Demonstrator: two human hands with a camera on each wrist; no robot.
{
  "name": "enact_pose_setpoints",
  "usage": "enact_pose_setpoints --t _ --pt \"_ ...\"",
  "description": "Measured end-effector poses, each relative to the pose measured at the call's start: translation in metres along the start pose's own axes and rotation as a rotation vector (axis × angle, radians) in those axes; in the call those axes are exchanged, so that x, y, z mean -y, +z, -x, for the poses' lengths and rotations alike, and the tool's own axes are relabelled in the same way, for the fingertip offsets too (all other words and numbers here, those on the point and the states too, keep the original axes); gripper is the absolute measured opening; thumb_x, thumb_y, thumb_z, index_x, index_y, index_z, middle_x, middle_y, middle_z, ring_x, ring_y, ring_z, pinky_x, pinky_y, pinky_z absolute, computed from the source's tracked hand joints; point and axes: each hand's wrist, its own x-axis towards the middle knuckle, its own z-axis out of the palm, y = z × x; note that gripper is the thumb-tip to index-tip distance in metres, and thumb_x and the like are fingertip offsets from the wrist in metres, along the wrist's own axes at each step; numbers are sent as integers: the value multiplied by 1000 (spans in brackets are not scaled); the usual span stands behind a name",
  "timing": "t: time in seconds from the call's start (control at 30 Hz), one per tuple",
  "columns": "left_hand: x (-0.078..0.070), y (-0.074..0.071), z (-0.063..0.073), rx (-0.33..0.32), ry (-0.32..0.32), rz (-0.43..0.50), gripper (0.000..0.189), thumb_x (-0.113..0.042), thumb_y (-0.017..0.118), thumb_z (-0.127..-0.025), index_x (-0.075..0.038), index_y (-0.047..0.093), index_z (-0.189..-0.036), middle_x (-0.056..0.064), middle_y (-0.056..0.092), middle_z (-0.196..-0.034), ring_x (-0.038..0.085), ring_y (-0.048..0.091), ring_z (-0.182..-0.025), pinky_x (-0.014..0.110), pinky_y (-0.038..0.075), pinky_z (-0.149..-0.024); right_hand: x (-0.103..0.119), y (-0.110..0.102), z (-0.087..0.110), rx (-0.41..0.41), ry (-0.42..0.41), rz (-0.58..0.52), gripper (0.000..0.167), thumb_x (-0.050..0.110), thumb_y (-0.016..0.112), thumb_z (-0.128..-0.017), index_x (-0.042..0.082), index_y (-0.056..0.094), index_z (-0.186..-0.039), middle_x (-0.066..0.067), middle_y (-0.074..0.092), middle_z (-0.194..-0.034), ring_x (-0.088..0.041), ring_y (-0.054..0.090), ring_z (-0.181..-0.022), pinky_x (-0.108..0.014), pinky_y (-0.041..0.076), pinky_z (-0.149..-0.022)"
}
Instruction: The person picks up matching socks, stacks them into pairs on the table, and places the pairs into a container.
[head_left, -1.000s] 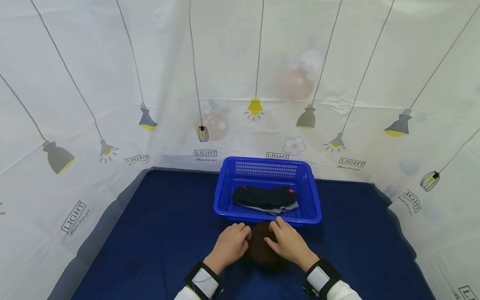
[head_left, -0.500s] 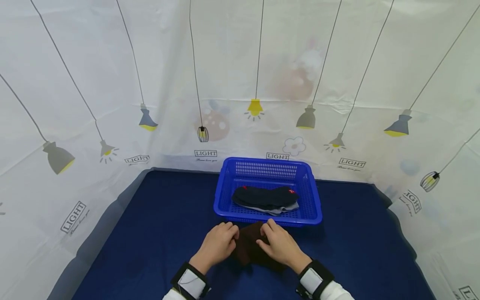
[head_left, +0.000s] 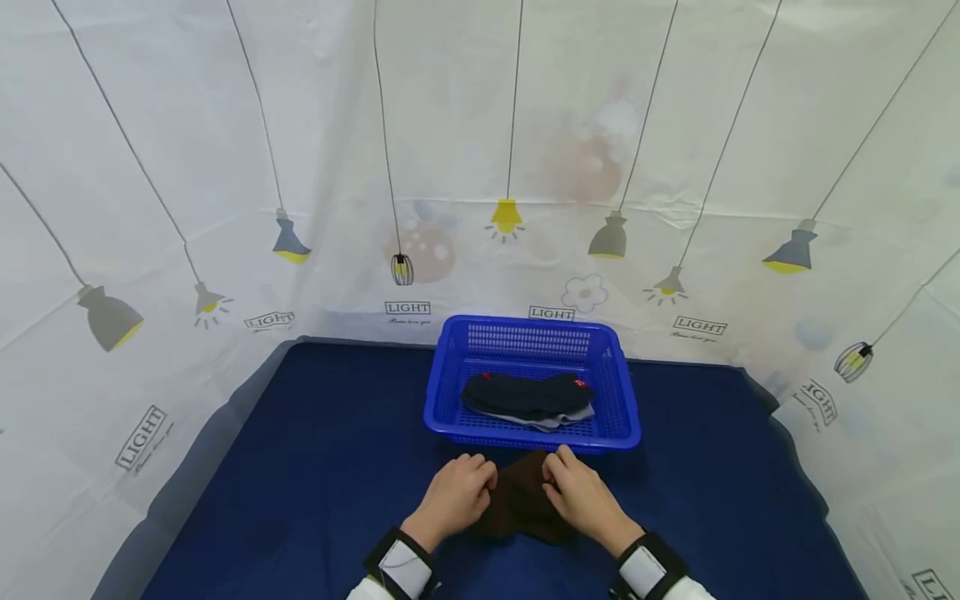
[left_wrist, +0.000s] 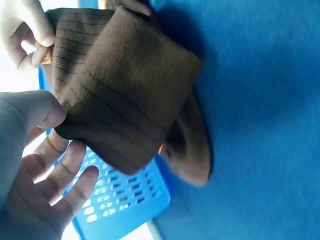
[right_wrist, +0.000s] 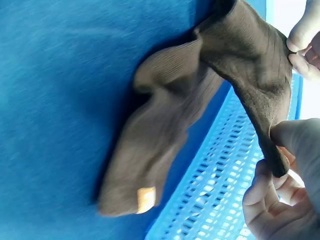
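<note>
Brown ribbed socks (head_left: pixel 521 500) hang between both hands just in front of the blue basket. My left hand (head_left: pixel 453 496) pinches one edge between thumb and fingers. My right hand (head_left: pixel 588 502) pinches the other side. In the left wrist view, a folded flap of sock (left_wrist: pixel 132 85) covers more brown fabric behind it. The right wrist view shows a sock (right_wrist: pixel 155 130) trailing down toward the cloth, with a small orange label (right_wrist: pixel 146 199) near its end. Whether the brown fabric is one sock or a pair, I cannot tell for certain.
The blue perforated basket (head_left: pixel 536 337) stands at the back of the dark blue cloth (head_left: pixel 337 433). Dark socks (head_left: pixel 528 395) with red marks lie in it on top of grey ones (head_left: pixel 551 422). A white lamp-patterned sheet (head_left: pixel 465 150) walls the back and sides.
The brown fabric went from a bunched bundle to a wider stretched shape between the hands. Both hands moved left, then back right, keeping their pinch.
</note>
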Motion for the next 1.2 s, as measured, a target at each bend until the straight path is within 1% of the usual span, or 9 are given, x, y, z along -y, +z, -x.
enact_pose_setpoints --t 0.13,0.33,0.47,0.67,0.8,0.87,0.97,1.1,1.2 --pt "-5 11 -3 21 6 -11 19 -10 69 -66 -19 55 -74 -7 47 -69 10 44 -60 22 35 -53 -10 1 10 -6 19 -5 28 8 76 -69 14 51 -80 6 40 -79 -2 44 -61 -18 39 -51" --pt "-11 24 -6 105 -24 -25 13 -15 70 -72 -19 60 -81 -5 52 -77 12 49 -67 25 41 -58 -24 2 23 -62 25 -1 29 5 76 -67 14 52 -79 8 39 -78 -2 45 -60 -18 39 -50" --pt "-14 31 -4 107 -29 -26 14 -17 70 -72 -19 63 -83 -4 54 -85 13 53 -71 26 44 -60 -35 5 30 -85 34 27 31 2 76 -65 14 51 -77 9 36 -76 -2 42 -58 -18 38 -49" --pt "-16 43 0 93 -54 -27 14 -18 70 -73 -19 63 -85 -2 56 -96 13 55 -77 28 46 -68 -47 14 37 -19 82 55 27 4 74 -71 15 51 -79 7 38 -77 -4 41 -60 -20 38 -51" --pt "-15 49 3 96 -64 -35 13 -19 70 -74 -19 63 -85 -3 56 -94 13 54 -77 27 46 -67 -51 22 41 -4 59 81 24 3 73 -71 13 54 -82 3 42 -79 -7 43 -62 -23 40 -55" --pt "-15 48 4 104 -72 -32 12 -19 70 -74 -19 63 -85 -3 56 -92 12 54 -76 27 46 -66 -52 25 44 -14 46 96 25 3 74 -70 13 56 -83 2 44 -81 -9 44 -64 -25 41 -57" --pt "-13 42 9 113 -103 -40 13 -21 70 -75 -20 63 -87 -4 55 -89 13 53 -77 27 45 -66 -50 26 47 -23 66 114 24 6 74 -71 14 58 -85 0 47 -87 -12 45 -67 -28 41 -58" --pt "-6 29 19 105 -163 -71 17 -23 72 -75 -19 63 -89 -4 55 -88 14 54 -77 29 44 -65 -44 24 46 -17 103 134 23 17 74 -73 16 61 -92 -2 51 -95 -15 48 -72 -30 43 -58" --pt "-1 24 27 98 -197 -79 21 -23 73 -73 -18 65 -91 -3 57 -87 15 54 -76 29 44 -63 -41 24 46 -2 107 145 28 24 74 -74 16 63 -98 -3 53 -98 -16 50 -74 -31 45 -59"
